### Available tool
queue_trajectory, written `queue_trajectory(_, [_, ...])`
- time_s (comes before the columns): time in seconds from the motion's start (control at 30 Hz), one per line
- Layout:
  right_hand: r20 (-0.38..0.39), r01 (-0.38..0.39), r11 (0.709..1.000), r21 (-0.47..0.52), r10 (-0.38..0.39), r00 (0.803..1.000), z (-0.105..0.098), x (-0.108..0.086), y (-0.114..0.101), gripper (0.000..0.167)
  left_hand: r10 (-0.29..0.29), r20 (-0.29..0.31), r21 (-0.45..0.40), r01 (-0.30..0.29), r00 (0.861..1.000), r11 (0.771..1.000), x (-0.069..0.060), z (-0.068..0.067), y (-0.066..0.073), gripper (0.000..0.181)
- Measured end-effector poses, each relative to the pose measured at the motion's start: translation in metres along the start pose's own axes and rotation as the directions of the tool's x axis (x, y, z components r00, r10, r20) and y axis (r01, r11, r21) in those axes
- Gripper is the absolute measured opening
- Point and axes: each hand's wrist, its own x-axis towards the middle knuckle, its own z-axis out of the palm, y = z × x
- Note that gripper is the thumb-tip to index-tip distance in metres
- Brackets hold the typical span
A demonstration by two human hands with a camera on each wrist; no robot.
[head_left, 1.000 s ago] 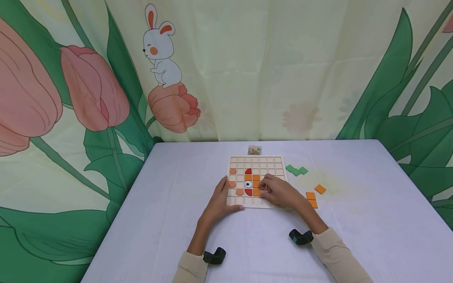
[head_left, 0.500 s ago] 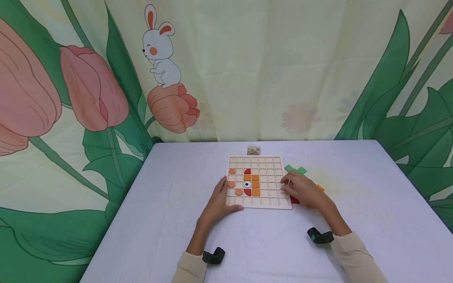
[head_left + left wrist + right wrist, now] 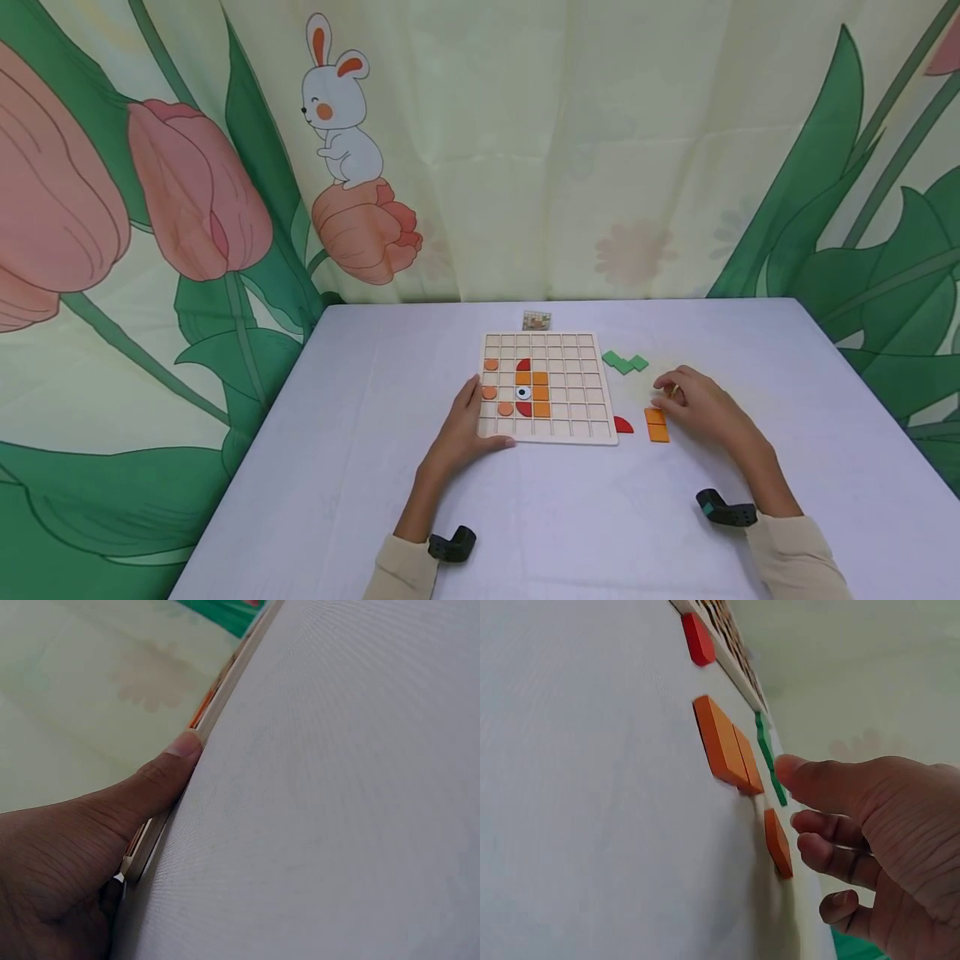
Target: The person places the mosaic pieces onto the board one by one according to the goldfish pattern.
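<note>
Board (image 3: pixel 577 417): pale wood grid, below centre of the head frame, flat on the table (image 3: pixel 300 500).
Left hand (image 3: pixel 460 427): at the board's lower-left corner, fingers along left edge, thumb along bottom edge.
Left grip: holding that corner between thumb and fingers; left wrist view shows the thumb on the rim.
Right hand (image 3: pixel 705 406): right of centre, over the lone orange tile (image 3: pixel 778 844), mostly hidden in head view.
Right grip: thumb and fingers apart, fingers loosely bent, nothing between them; cannot tell if a fingertip touches the tile.
Orange pair (image 3: pixel 657 425): two tiles edge to edge on table, just left of and below right hand.
Red piece (image 3: pixel 623 426): on table, beside board's lower right edge.
Green tiles (image 3: pixel 622 364): right of board's upper right, grouped together.
Discs (image 3: pixel 489 392): three, peach-orange, left part of grid.
Eye piece (image 3: pixel 522 392): in grid, orange square above it, rounded red pieces top and bottom of that column.
Orange squares (image 3: pixel 540 392): three stacked, column right of eye piece.
Card (image 3: pixel 537 321): small, just above board's top edge.
Wrist cameras (image 3: pixel 453 544): black, one per wrist.
Sleeves (image 3: pixel 403 568): beige, bottom of frame.
Curtain (image 3: pixel 517 167): rabbit and tulips, fills upper frame.
</note>
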Motion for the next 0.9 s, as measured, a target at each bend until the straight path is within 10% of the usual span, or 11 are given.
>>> queue_trajectory(0.3, [0.02,-0.068,0.997,-0.041,0.069,0.997,-0.008,-0.009,0.023,0.036,-0.005,0.001,0.013,0.005,1.0,1.0,0.0,-0.001,-0.003,0.124])
queue_trajectory(0.9, [0.024,0.032,0.999,0.033,-0.033,0.999,0.004,0.005,0.015,0.023,0.016,-0.001,-0.011,-0.016,1.0,1.0,0.003,0.001,-0.005,0.124])
